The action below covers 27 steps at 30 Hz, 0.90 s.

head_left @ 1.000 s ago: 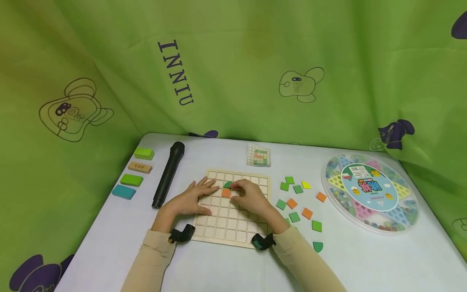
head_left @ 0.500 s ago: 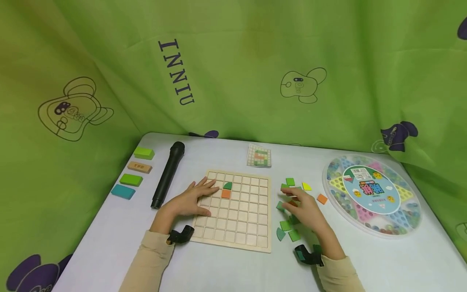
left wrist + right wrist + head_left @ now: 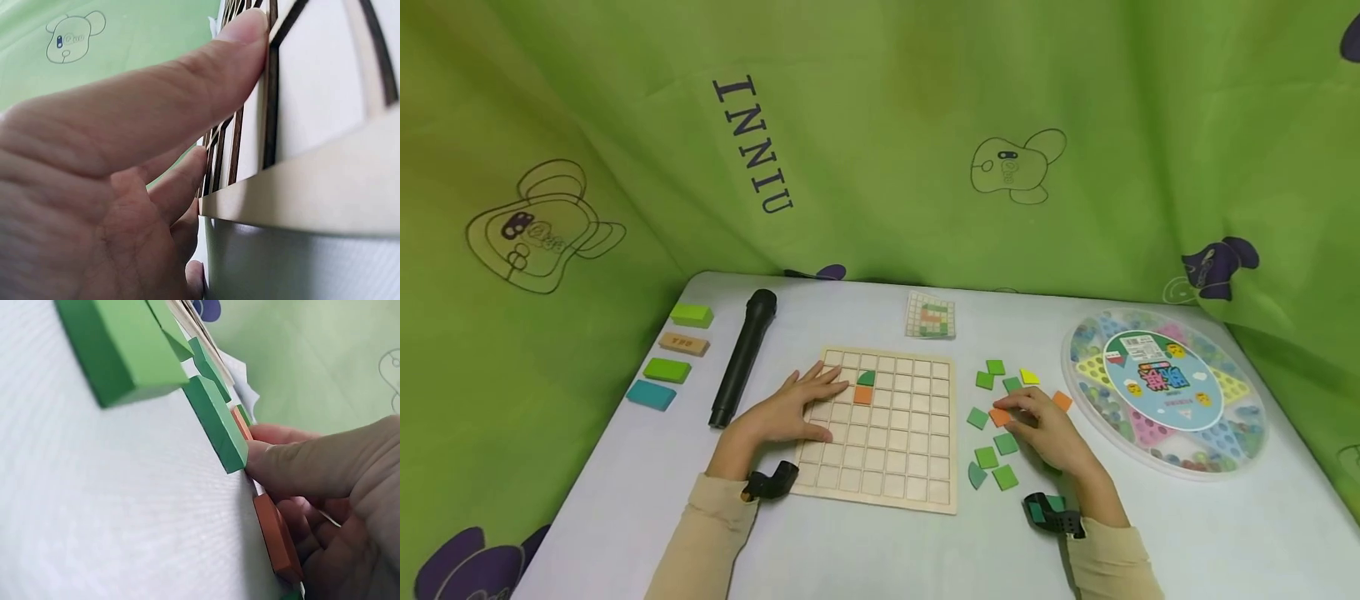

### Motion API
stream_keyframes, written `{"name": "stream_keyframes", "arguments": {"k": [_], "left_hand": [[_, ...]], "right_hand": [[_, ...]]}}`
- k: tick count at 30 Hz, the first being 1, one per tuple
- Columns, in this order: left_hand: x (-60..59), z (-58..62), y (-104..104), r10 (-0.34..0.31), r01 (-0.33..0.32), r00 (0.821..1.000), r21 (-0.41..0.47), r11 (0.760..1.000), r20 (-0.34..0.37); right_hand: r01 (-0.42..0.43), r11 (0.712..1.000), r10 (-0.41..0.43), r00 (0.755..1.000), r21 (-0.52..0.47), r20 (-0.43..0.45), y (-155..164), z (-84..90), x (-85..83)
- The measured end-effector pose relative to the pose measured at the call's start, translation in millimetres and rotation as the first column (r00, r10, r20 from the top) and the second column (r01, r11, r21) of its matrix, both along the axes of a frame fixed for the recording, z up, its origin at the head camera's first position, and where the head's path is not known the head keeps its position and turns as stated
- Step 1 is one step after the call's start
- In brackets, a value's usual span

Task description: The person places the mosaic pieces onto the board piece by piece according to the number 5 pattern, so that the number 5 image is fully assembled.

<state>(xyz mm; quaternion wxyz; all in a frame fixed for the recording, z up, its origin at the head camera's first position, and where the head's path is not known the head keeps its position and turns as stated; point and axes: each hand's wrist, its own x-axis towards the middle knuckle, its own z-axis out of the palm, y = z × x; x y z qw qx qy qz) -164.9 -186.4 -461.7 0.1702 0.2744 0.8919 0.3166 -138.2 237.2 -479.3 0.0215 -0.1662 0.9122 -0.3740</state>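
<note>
- Square pale wooden grid board point(image 3: 880, 467), frame centre on the white table point(image 3: 850, 550): your left hand point(image 3: 786, 410) rests flat on it; lifting could let it slide.
- Flat orange square tile point(image 3: 999, 417), right of centre: your right hand point(image 3: 1048, 429) pinches it; neighbouring green tiles point(image 3: 992, 467) may scatter.

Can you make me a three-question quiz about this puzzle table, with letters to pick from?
1. Where does the black microphone lie?
A. left of the wooden grid board
B. on the round marble game box
C. under the pattern card

2. How many pieces sit on the board?
A. none
B. two
C. six

3. What is the left hand doing?
A. lifting a block
B. resting flat on the board
C. waving

Answers: 1 A, it lies beside the board's left edge. 2 B, a green piece above an orange piece. 3 B, its fingers lie straight on the grid.
</note>
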Motion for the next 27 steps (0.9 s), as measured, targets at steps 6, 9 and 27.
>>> {"name": "stream_keyframes", "arguments": {"k": [6, 9, 27], "left_hand": [[-3.0, 2.2, 1.5, -0.010, 0.011, 1.000, 0.012, 1.000, -0.016], [-1.9, 1.9, 0.5, -0.008, 0.008, 1.000, 0.007, 1.000, -0.013], [0.8, 1.8, -1.6, -0.001, 0.001, 1.000, -0.016, 1.000, -0.003]], "right_hand": [[0.100, 0.995, -0.100, 0.995, 0.003, 0.011, 0.0, 3.3, -2.1], [0.145, 0.989, -0.144, 0.988, -0.024, 0.061, -5.3, 6.2, 0.5], [0.057, 0.960, -0.046, 0.998, -0.273, 0.047, -153.9, 29.9, 13.4]]}}
